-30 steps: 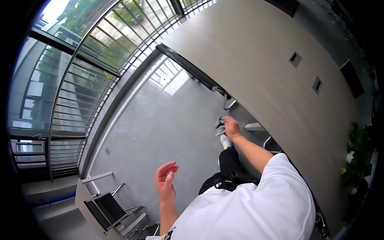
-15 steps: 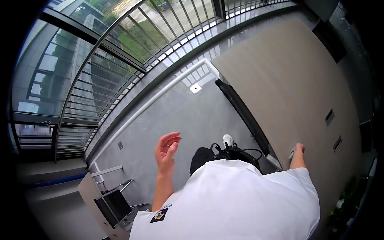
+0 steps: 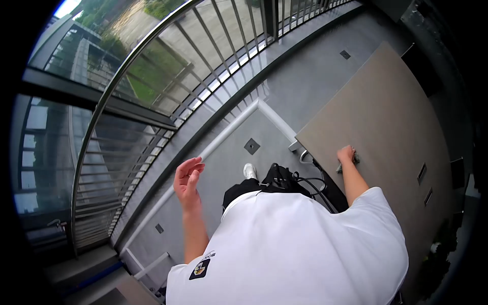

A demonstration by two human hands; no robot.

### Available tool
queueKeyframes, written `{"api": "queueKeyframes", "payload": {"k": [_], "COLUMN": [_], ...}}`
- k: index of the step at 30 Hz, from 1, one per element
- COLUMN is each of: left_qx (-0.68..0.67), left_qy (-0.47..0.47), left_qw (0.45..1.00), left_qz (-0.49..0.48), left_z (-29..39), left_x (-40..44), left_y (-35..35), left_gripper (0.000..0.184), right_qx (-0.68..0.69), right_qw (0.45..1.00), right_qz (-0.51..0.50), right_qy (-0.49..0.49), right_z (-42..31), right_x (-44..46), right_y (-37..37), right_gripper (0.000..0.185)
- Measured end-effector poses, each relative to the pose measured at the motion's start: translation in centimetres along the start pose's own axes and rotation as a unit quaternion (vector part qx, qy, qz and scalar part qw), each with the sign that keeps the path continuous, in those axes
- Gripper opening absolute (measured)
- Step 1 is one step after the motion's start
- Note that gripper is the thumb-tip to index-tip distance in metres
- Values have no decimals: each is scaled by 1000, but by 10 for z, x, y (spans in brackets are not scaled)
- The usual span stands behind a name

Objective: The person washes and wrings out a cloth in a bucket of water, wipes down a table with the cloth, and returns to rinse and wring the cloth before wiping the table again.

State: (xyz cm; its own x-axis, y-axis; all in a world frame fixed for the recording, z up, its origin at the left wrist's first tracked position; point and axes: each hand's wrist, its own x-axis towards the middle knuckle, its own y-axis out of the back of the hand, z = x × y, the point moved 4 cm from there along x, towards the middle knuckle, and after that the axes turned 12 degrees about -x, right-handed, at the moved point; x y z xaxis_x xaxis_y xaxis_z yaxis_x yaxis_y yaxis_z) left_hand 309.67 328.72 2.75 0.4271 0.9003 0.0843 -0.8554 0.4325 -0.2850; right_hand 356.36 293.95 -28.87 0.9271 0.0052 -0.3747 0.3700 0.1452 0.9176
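My right hand (image 3: 346,154) is closed on a crumpled grey cloth (image 3: 355,159), low over the wood-toned tabletop (image 3: 386,112) near its edge. Part of the cloth shows on both sides of the fist; whether it touches the surface is hard to tell. Raised above the floor at the left, my left hand (image 3: 188,179) has its fingers loosely curved and apart from the thumb, with nothing in it.
A metal railing (image 3: 147,38) runs along the windows at the left. On the grey floor lies a white pipe-like strip (image 3: 229,131) with a corner near the table. Dark sockets (image 3: 422,173) are set in the tabletop. Plants (image 3: 438,254) stand at the lower right.
The view has moved along the table toward its far end. My right hand, with the cloth, has gone from above the floor to over the tabletop. My left hand keeps its loose shape.
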Motion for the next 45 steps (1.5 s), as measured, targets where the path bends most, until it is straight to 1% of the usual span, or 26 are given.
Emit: {"api": "queueKeyframes", "payload": {"k": [2,4,6,9,11,13,14,16,17,19,20,22,23,25,26,28,29,31,34,35,37,38,40,43,44,45], "left_qx": [7,14,39,55,54,75,85,67,74,70,63,43,31,17,6,-5,-9,-9,-43,-49,-40,-34,-43,-30,-28,-28], "left_qy": [80,110,146,171,170,197,206,207,207,211,217,204,208,214,218,223,228,234,307,312,313,309,303,276,268,269], "left_qw": [996,983,967,951,942,932,927,913,905,897,896,895,893,882,878,866,859,840,794,778,746,726,684,620,610,615], "left_qz": [-49,-145,-205,-251,-283,-294,-301,-344,-365,-383,-381,-394,-399,-419,-426,-447,-459,-489,-522,-543,-586,-614,-662,-733,-746,-740], "left_z": [-7,-18,-37,-75,-96,-110,-120,-125,-133,-146,-155,-173,-185,-211,-226,-259,-276,-303,-329,-341,-352,-351,-359,-392,-407,-423], "left_x": [63,121,185,279,331,378,406,449,470,510,534,573,590,620,636,666,683,715,754,767,783,786,789,791,791,794], "left_y": [-15,-39,-72,-130,-179,-225,-252,-298,-319,-353,-373,-414,-437,-482,-507,-556,-583,-639,-738,-773,-851,-892,-967,-1075,-1106,-1136], "left_gripper": [32,32,32,32,32,33,33,32,32,31,31,29,30,30,30,31,31,32,29,28,28,28,28,28,27,27], "right_qx": [39,85,44,85,103,119,132,145,149,220,215,360,365,332,336,215,218,221,238,241,289,292,513,525,526,500], "right_qw": [999,994,995,976,964,952,943,899,890,849,845,738,731,770,760,810,801,815,792,782,734,718,588,483,460,438], "right_qz": [-21,-42,20,24,6,21,25,-28,-18,-144,-139,-230,-221,-78,-75,92,87,-50,-52,-40,154,152,125,221,229,160], "right_qy": [-26,-62,-89,-197,-244,-282,-303,-412,-430,-458,-468,-522,-533,-539,-550,-538,-551,-533,-560,-573,-595,-614,-613,-665,-677,-729], "right_z": [-38,-52,-67,-75,-68,-61,-71,-79,-72,-51,-53,-89,-89,-96,-103,-113,-111,-116,-142,-139,-145,-146,-147,-145,-143,-141], "right_x": [-30,-39,-32,-28,-15,-4,14,-4,7,30,40,56,74,114,133,173,194,240,297,327,363,377,425,488,509,527], "right_y": [28,29,19,34,34,11,22,37,18,-37,-9,76,74,48,37,35,31,22,87,83,47,64,97,154,175,196], "right_gripper": [44,45,33,35,37,37,37,34,34,34,34,32,32,29,29,28,28,30,26,26,25,25,28,36,36,39]}}
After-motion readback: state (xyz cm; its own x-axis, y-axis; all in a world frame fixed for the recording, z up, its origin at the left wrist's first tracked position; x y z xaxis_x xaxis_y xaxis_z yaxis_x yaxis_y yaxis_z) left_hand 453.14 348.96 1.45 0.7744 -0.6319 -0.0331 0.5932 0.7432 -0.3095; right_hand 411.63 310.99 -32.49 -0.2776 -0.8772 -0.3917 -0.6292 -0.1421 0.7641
